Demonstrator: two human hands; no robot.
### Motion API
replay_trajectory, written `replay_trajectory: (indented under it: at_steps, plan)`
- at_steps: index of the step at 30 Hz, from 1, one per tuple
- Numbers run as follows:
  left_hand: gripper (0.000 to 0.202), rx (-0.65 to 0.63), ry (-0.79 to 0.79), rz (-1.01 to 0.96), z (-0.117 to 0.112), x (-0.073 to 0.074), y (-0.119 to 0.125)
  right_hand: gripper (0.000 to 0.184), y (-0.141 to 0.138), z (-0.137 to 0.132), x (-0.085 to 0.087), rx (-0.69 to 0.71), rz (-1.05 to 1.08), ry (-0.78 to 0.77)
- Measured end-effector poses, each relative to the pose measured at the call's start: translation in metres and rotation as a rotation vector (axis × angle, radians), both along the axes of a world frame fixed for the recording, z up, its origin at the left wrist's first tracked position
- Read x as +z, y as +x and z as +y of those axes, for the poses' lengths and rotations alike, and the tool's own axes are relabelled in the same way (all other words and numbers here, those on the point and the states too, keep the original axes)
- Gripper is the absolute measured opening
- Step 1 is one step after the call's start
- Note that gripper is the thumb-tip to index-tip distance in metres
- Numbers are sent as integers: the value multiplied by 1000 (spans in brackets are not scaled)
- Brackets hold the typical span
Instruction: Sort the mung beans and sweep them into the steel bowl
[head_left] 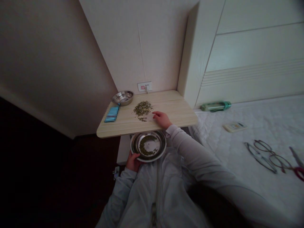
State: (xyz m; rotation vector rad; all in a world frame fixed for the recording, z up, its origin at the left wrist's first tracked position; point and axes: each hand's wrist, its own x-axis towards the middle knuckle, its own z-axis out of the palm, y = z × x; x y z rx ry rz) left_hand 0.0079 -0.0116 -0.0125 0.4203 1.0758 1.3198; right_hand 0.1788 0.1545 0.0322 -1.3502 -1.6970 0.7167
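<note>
My left hand (133, 162) is closed on the near left rim of a stainless steel bowl (162, 148), its thumb over the edge. Small green beans (145, 151) lie in a curved band on the bowl's bottom. The bowl is below the front edge of a wooden tabletop (173, 103), close to my body. Over that top, my right hand (161, 119) has its fingers bent together around what looks like a thin, pale, flat piece (149, 117); its outline is faint. Just left of these fingers, a pile of green beans (143, 108) is spread on the wood.
A second metal bowl (123, 98) stands at the tabletop's back left, with a blue blurred item (112, 114) before it. A wall socket (144, 86) is behind. On the white bed at right lie a green bottle (215, 106), a pale device (235, 126), glasses (263, 146) and scissors (298, 166).
</note>
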Motion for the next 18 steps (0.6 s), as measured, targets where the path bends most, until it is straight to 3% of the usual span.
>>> replay_trajectory:
  at_steps: [14,18]
  plan:
    - [56,12,-7,-3,0,1,0,28,1,-1,0,31,94,-42]
    - [56,0,6,1,1,-2,-1,26,2,-1,0,-17,139,-34]
